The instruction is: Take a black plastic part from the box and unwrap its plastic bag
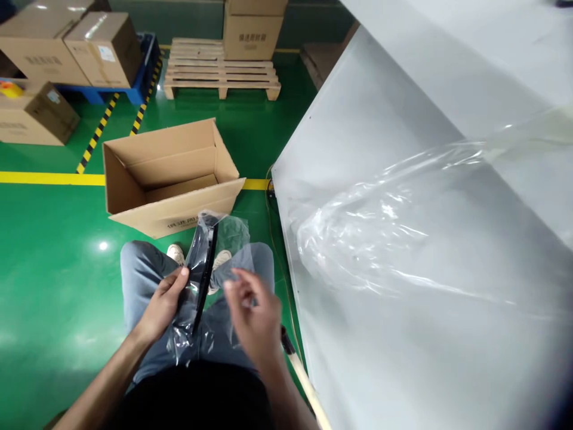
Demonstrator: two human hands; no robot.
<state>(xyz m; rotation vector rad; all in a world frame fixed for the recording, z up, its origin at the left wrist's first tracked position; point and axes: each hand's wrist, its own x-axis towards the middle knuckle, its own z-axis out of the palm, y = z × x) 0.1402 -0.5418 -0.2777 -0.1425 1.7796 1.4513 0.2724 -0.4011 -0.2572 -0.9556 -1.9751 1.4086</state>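
Note:
A long, dark, slightly curved part (206,272) lies inside a clear plastic bag (233,234) above my lap. My left hand (166,300) grips the bagged part along its left side, thumb on top. To the right of the part, my right hand (254,313) is raised with its fingers curled and the thumb near the index finger. It is blurred, and whether it pinches the edge of the clear film cannot be made out.
An open cardboard box (179,206) stands on the green floor just past my knees. At the right is a large pale surface (358,340) with a clear plastic sheet (367,239) on it. Farther back are a wooden pallet (221,68) and stacked cartons (38,48).

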